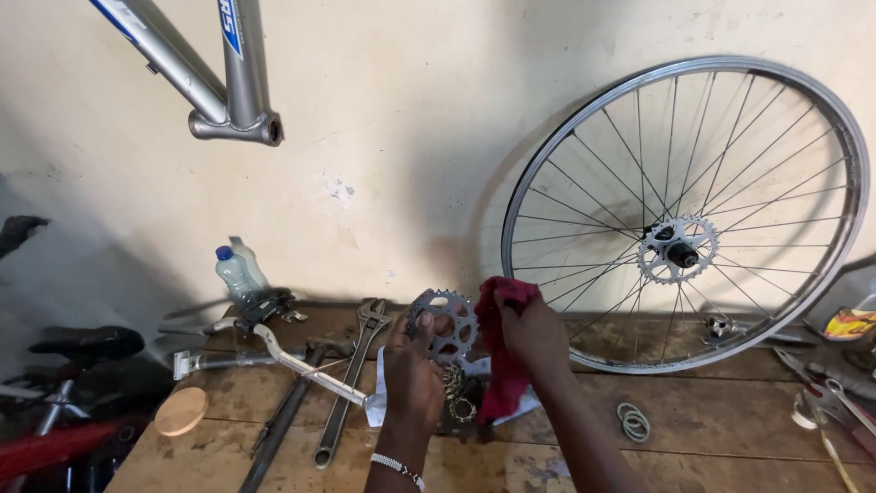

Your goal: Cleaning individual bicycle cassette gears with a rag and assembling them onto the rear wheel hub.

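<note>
My left hand (412, 374) holds up a toothed silver sprocket (444, 323) above the wooden bench (712, 411). A red rag (500, 340) is bunched in my right hand (537, 340) and pressed against the sprocket's right edge. Under both hands lie more sprockets (460, 398) on a white cloth (378, 402). A beaded bracelet sits on my left wrist.
A spoked bicycle wheel (684, 215) with a sprocket at its hub leans on the wall to the right. Large wrenches (347, 388), a crank arm (306, 365), a plastic bottle (235, 274) and a round wooden disc (181, 411) lie at left. A bike frame (214, 78) hangs above. Spacer rings (633, 422) lie right.
</note>
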